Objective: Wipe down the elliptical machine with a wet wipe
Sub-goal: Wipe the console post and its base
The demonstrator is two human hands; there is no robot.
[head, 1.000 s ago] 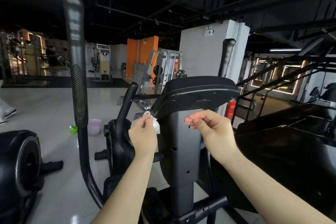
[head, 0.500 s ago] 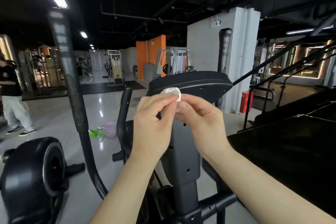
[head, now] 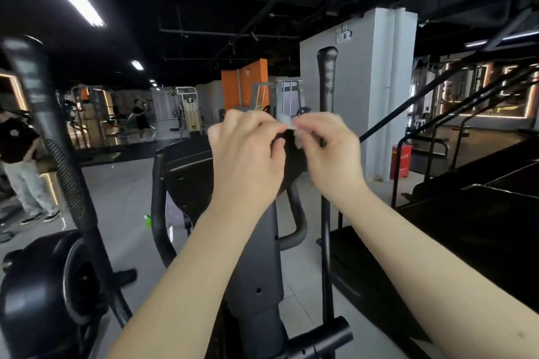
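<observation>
Both hands are being held up close together in front of the elliptical machine (head: 262,271), just above its black console (head: 186,166). The left hand (head: 248,154) and the right hand (head: 329,154) are pinching the wet wipe (head: 287,121) between them. Only a small white scrap of it is showing where the fingertips meet, and it is blurred, so I cannot tell how far it is folded or bunched. The left fingers (head: 262,122) are curling inward with their tips on the wipe. The right fingers (head: 309,125) are bending toward it from the other side, thumb and forefinger closing on its edge.

The wipe is not touching any part of the machine. It is hanging in the air between the hands, in front of the console's upper edge.

Judging from this, the person is getting the wipe ready, probably opening or refolding it, and no wiping is happening at this moment. The next move is likely calling for one hand to take the wipe flat under its fingers and press it onto a surface, the console being the nearest. The tall right handle (head: 327,81) and the left handle (head: 67,178) are standing within reach for later passes.
</observation>
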